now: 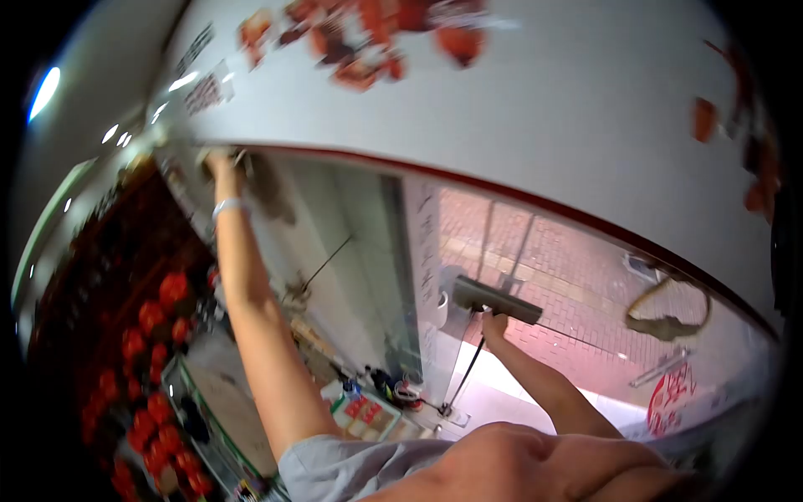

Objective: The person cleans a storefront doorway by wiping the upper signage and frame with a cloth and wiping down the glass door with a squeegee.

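Note:
High at the left, my left hand (221,159) reaches up to the top edge of a glass pane, just under a white printed panel (535,109). Its fingers are closed round something greyish that is too blurred to make out. Lower and to the right, my right hand (494,322) grips a flat, dark grey squeegee (498,299) just below the middle of its wide head. The head is tilted, its right end lower, in front of the glass.
Red round decorations (159,418) hang over dark shelving at the lower left. A green-edged counter (219,418) and a tray of goods (365,416) stand below. Through the glass shows brick paving (569,284). A ring-shaped object (669,326) is at the right.

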A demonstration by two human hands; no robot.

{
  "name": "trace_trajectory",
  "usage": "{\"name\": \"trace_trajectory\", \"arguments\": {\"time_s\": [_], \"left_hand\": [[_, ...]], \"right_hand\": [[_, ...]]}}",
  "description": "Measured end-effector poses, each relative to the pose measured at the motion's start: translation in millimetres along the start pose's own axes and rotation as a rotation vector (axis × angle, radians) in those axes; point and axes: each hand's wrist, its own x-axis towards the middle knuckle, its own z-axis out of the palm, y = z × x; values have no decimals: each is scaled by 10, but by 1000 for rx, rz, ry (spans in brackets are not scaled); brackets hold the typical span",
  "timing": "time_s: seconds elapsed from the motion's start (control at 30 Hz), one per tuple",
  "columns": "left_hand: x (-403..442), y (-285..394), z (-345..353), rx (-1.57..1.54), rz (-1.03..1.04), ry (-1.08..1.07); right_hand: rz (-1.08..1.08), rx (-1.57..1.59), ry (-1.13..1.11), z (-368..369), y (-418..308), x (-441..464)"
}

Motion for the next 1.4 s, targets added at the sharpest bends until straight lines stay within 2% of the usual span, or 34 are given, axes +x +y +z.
{"name": "trace_trajectory", "arguments": {"time_s": [0.03,0.07,0.1,0.13,0.23,0.3,0.33,0.37,0.4,0.43,0.47,0.5,0.57,0.6,0.63,0.67,0.73,0.77,0.83,0.93,1.03,1.2,1.27,1.3,1.4], "left_hand": [[-231,113,191,169,85,75],[138,-26,-14,16,-18,10],[338,-67,-212,161,-148,-75],[495,-242,-357,170,-141,-20],[-467,55,185,137,-212,90],[-863,-4,336,42,-146,-31],[-1245,142,525,100,-330,-32],[-1676,261,727,56,-379,-101],[-1996,188,845,-82,-250,-218],[-2436,248,1047,-14,90,-635],[-2729,186,1141,80,295,-768],[-3002,90,1137,81,305,-774],[-3519,-81,1053,-116,-362,-636],[-3753,-55,1162,80,-434,-615],[-4096,192,1340,189,-292,-687],[-4298,339,1460,-25,-546,-794],[-4506,357,1680,-96,-559,-883],[-4599,459,1810,-206,-630,-830],[-4594,434,1968,-206,-741,-865],[-4730,275,2119,-265,-547,-729],[-4734,206,2147,-344,-546,-689],[-4585,144,2085,-241,-520,-751],[-4458,125,2047,-157,-407,-666],[-4382,143,2015,-156,-398,-659],[-4113,186,1863,-214,-407,-462]], "right_hand": [[-10,27,16,29,-15,0],[-16,1,36,5,-109,-30],[-16,-34,41,-41,-197,-120],[0,-25,76,-95,-282,-190],[-31,-81,105,-167,-464,-307],[-15,-91,109,-153,-450,-297],[-8,-139,43,-134,-383,-236],[2,-128,55,-137,-367,-245],[-14,-119,67,-142,-381,-243],[-33,-108,76,-130,-402,-242],[-33,-97,77,-116,-399,-251],[-57,-92,75,-116,-389,-224],[-66,-77,68,-124,-384,-225],[-50,-66,65,-126,-392,-240],[-40,-63,64,-136,-387,-236],[-35,-68,64,-140,-397,-227],[-23,-74,58,-158,-424,-214],[-23,-83,58,-159,-443,-202],[-27,-89,57,-170,-445,-216],[-21,-97,48,-157,-452,-233],[-24,-106,55,-110,-430,-206],[-16,-124,49,-125,-419,-229],[-19,-130,43,-139,-419,-223],[-21,-135,39,-145,-414,-218],[-21,-147,25,-155,-417,-215]]}}
